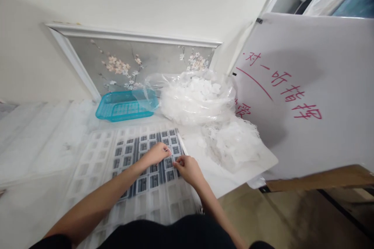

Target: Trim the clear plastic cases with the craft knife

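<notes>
My left hand (157, 153) is over the clear plastic tray (83, 169), its fingers pinched on a small white piece (167, 149) whose kind I cannot make out. Just to its right, my right hand (187, 166) is closed in a pinch near the tray's right side. What its fingertips hold, if anything, is too small to see. Beneath both hands, rows of dark rectangular pieces (142, 184) with pale edges sit in the tray's pockets. Other pockets, at the left and nearest me, look pale and clear. My forearms hide part of the rows.
Behind the tray stand a teal plastic basket (125, 116) and a clear bag (195, 103) of white pieces. A heap of white scraps (238, 142) lies on the white tabletop (216, 181) at right. A whiteboard (330, 70) with red writing rises beyond; a framed flower picture (87, 52) is behind.
</notes>
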`<state>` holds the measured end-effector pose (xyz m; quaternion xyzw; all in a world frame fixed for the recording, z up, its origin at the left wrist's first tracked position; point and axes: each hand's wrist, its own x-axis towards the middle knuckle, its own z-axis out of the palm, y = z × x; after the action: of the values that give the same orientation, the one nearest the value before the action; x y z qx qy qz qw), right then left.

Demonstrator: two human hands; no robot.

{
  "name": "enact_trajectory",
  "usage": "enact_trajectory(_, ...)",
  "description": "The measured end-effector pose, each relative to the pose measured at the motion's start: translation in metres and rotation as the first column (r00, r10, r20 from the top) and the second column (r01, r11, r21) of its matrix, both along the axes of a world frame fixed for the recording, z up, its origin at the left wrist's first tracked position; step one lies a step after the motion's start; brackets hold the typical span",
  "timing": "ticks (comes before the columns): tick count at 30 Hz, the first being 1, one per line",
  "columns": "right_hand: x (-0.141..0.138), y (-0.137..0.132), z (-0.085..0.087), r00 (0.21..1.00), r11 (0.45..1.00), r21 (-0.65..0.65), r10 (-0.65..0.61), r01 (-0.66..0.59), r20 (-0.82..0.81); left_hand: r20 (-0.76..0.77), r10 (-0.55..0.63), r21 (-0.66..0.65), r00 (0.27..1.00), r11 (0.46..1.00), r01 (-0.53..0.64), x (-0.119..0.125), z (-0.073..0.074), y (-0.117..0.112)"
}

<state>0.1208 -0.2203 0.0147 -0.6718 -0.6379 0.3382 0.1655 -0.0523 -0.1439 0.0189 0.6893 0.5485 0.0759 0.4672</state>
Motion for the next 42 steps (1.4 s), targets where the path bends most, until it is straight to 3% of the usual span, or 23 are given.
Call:
enact_trajectory(12, -0.004, 0.000, -0.005, 1.000, 0.999, 0.020, 0.029, -0.030, 0.010, -0.031, 0.077, 0.031, 0.997, 0.997, -0.076, 0.010, 0.002, -0.011)
enact_trajectory(15, -0.005, -0.002, -0.008, 0.999, 0.998, 0.058, 0.031, -0.033, 0.025, 0.017, 0.047, -0.015, 0.999, 0.999, -0.047, 0.010, 0.004, -0.012)
enact_trajectory(17, -0.006, -0.003, -0.008, 0.998, 0.996, 0.075, 0.050, -0.052, 0.032, 0.095, 0.042, -0.136, 0.995, 0.990, -0.028, 0.006, 0.006, -0.011)
enact_trajectory(22, -0.009, -0.002, -0.003, 0.996, 0.995, 0.050, 0.081, -0.083, 0.028, 0.338, 0.163, -0.484, 0.927, 0.875, 0.022, -0.006, 0.020, -0.011)
enact_trajectory(27, -0.014, 0.003, 0.000, 0.996, 0.997, 0.031, 0.069, -0.071, 0.058, 0.516, 0.295, -0.612, 0.804, 0.784, 0.105, -0.009, 0.045, -0.016)
enact_trajectory(30, -0.009, 0.005, 0.001, 0.997, 0.997, 0.025, 0.074, -0.073, -0.009, 0.581, 0.404, -0.650, 0.707, 0.753, 0.104, -0.023, 0.057, -0.006)
enact_trajectory(33, 0.002, 0.007, 0.005, 0.983, 0.989, -0.014, 0.143, -0.145, -0.118, 0.582, 0.411, -0.535, 0.702, 0.843, -0.049, -0.043, 0.061, 0.006)
enact_trajectory(36, 0.007, 0.011, 0.011, 0.964, 0.973, -0.059, 0.210, -0.222, -0.162, 0.466, 0.308, -0.239, 0.830, 0.946, -0.217, -0.050, 0.054, 0.000)
enact_trajectory(39, 0.004, 0.018, 0.012, 0.966, 0.966, -0.072, 0.243, -0.250, -0.089, 0.205, 0.055, 0.000, 0.977, 0.998, -0.056, -0.038, 0.042, -0.025)
enact_trajectory(42, 0.000, 0.025, 0.009, 0.966, 0.961, -0.125, 0.235, -0.247, -0.105, -0.011, -0.125, 0.149, 0.992, 0.981, 0.125, -0.020, 0.027, -0.053)
